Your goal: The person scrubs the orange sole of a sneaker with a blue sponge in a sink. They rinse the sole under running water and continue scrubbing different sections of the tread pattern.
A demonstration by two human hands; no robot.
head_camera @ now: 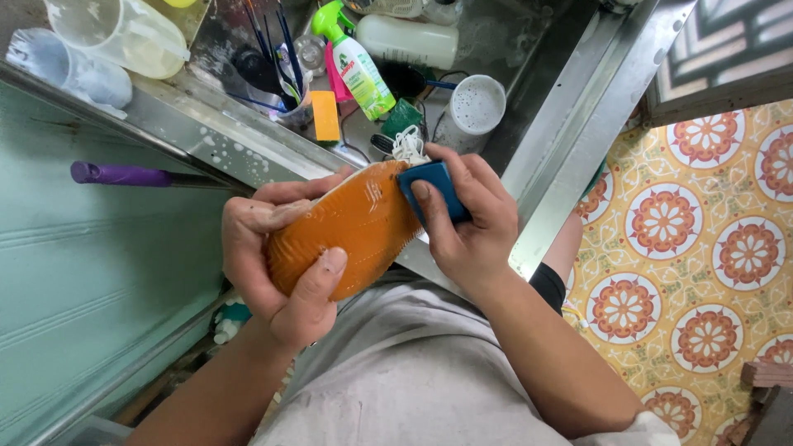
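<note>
Two hands work above a wet steel sink [248,140]: the left hand [277,264] wraps its fingers around an upturned shoe's ribbed orange rubber sole [351,227], while the right hand [471,219] pinches a blue rectangular sponge block [435,186] against the sole's end.

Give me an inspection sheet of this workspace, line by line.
Surface: steel sink counter, wet and soapy.
Job's things: orange shoe sole turned up; blue sponge block pressed on it.
Clutter: spray bottle, white cup, brushes, orange sponge, clear jugs, purple handle.
Grips: left hand wraps the shoe; right hand holds the block.
Cables: nothing seen.
Surroundings: patterned floor tiles, green panel.
</note>
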